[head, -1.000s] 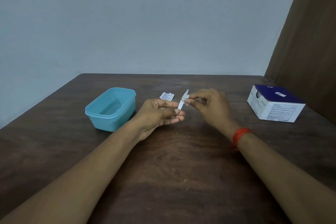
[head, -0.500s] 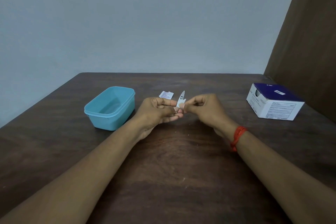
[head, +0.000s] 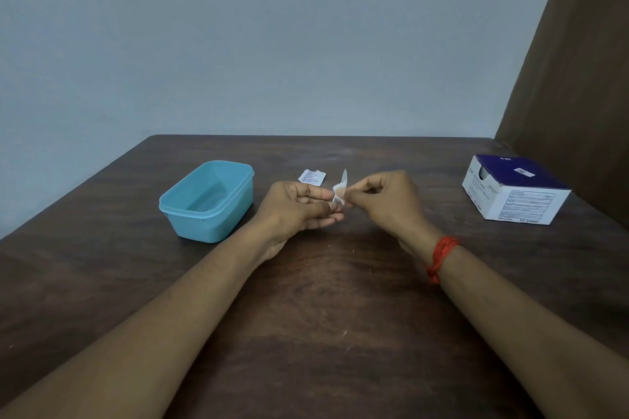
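The left hand (head: 299,211) pinches the small packet (head: 339,194); the right hand (head: 384,204) pinches its flap (head: 344,177) and should pull slowly, evenly.

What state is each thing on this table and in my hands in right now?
White packet: off the table, pinched between both hands, one strip sticking up.
Left hand: pinching the packet.
Right hand: pinching the packet.
Torn wrapper piece: lying flat on the table, untouched.
Blue container: upright, lidless, looks empty.
Purple and white box: resting on the table, untouched.
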Demonstrator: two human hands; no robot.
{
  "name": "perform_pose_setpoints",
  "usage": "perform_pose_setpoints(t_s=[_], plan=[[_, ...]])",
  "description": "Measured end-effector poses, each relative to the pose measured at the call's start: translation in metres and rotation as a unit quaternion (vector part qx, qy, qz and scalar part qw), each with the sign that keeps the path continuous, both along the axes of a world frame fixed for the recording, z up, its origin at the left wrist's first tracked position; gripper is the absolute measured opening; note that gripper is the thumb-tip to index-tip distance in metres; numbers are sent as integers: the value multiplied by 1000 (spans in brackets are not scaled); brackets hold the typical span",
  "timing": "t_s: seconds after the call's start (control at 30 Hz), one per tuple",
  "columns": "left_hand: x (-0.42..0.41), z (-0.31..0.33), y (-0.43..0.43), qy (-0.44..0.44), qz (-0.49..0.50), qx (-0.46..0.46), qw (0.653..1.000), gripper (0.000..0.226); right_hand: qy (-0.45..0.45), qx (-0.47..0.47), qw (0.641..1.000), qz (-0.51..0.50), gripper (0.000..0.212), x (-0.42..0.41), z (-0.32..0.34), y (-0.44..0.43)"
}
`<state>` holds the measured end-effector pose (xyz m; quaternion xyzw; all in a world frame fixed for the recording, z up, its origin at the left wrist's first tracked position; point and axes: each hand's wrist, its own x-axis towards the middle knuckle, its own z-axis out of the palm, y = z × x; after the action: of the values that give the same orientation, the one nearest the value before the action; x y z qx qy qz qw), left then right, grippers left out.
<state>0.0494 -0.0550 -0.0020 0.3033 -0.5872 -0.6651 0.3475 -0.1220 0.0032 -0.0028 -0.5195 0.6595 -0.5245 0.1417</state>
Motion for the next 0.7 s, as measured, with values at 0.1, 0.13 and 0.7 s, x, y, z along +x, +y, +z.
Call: perform_pose_setpoints(t_s=[0.1, 0.13, 0.7], plan=[[-1, 1, 1, -4, 5, -6, 1000, 16, 1, -21, 999, -29, 18, 1, 1, 0], [-1, 1, 1, -4, 5, -6, 1000, 16, 1, -14, 1000, -24, 18, 1, 0, 0], [0, 3, 4, 27, 8, -4, 1000, 37, -141, 48, 986, 77, 11, 4, -1, 3]])
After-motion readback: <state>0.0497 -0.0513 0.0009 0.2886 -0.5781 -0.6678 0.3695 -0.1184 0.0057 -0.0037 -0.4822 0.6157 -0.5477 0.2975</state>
